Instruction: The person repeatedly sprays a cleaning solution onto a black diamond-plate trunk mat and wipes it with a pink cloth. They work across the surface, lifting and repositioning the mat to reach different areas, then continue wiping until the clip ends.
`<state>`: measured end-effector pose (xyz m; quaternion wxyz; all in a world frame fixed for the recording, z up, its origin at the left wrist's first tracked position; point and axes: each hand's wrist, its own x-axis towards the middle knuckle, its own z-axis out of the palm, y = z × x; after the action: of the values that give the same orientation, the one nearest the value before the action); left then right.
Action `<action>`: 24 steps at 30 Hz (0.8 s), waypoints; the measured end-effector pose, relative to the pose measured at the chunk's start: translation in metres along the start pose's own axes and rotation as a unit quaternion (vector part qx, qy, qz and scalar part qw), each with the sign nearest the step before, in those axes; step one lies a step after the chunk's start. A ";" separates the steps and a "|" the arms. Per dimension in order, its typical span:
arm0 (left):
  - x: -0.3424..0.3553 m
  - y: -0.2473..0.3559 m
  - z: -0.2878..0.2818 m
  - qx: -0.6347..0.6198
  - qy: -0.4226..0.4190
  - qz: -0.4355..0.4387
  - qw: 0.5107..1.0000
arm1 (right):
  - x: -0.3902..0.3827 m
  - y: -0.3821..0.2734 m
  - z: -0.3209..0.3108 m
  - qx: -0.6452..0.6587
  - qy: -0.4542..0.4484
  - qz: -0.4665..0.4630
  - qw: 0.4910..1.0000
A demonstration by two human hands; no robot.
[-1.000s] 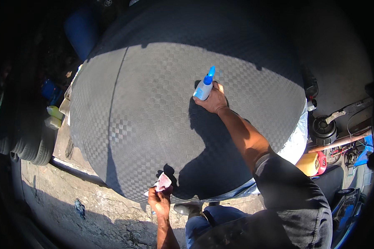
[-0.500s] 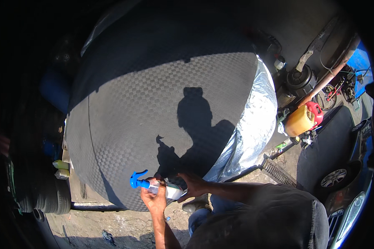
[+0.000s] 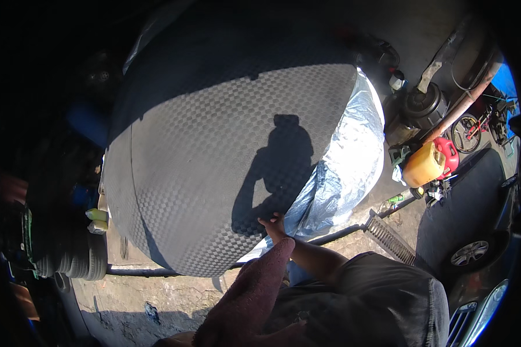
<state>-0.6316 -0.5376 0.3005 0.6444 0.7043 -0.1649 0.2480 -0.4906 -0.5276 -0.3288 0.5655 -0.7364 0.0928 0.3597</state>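
A large dark grey mat (image 3: pixel 214 162) with a checkered, woven-looking texture was seen spread over a rounded bulk that filled the middle of the view. A crinkled silver cover (image 3: pixel 353 156) was left exposed along the mat's right edge. The upper part of the mat was sunk in shade, the rest was lit by sun, and the person's shadow was cast across its lower right part.

The right hand (image 3: pixel 273 225) was laid at the mat's lower right border, just where the mat met the silver cover. Its fingers were rested against the mat's surface, and nothing was gripped in it. The forearm was brought in from the lower edge, over a dark garment.

A maroon cloth (image 3: pixel 255 301) was draped in the lower middle, its upper tip lying just beside the right wrist and below the mat's edge. A sliver that may have been the left hand (image 3: pixel 176 340) was shown at the bottom edge, under the cloth. Whether that hand was clenched or loose could not be told.

To the right, on the ground, a yellow jerrycan (image 3: pixel 424 165) was stood touching a red container (image 3: pixel 448 153), well apart from the hands. A metal grate (image 3: pixel 391 237) was lain below them. At the left, stacked tyres (image 3: pixel 69 260) were seen beside the mat.
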 end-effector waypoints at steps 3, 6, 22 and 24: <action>0.005 0.014 0.018 -0.018 -0.024 -0.038 0.999 | 0.003 0.004 0.007 0.009 0.142 0.004 0.990; -0.001 0.026 0.031 -0.020 -0.027 -0.061 0.998 | 0.009 0.001 -0.006 0.165 0.048 0.112 0.979; -0.154 0.065 0.023 0.152 0.117 0.017 0.981 | -0.050 -0.087 -0.202 0.169 -0.200 -0.096 0.960; -0.205 0.050 0.014 0.249 0.267 0.012 0.931 | -0.022 -0.069 -0.256 0.153 -0.152 -0.102 0.971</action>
<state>-0.8257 -0.5756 0.2258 0.4656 0.7479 0.0720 0.4676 -0.3604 -0.7403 -0.2359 0.7129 -0.5829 -0.0162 0.3895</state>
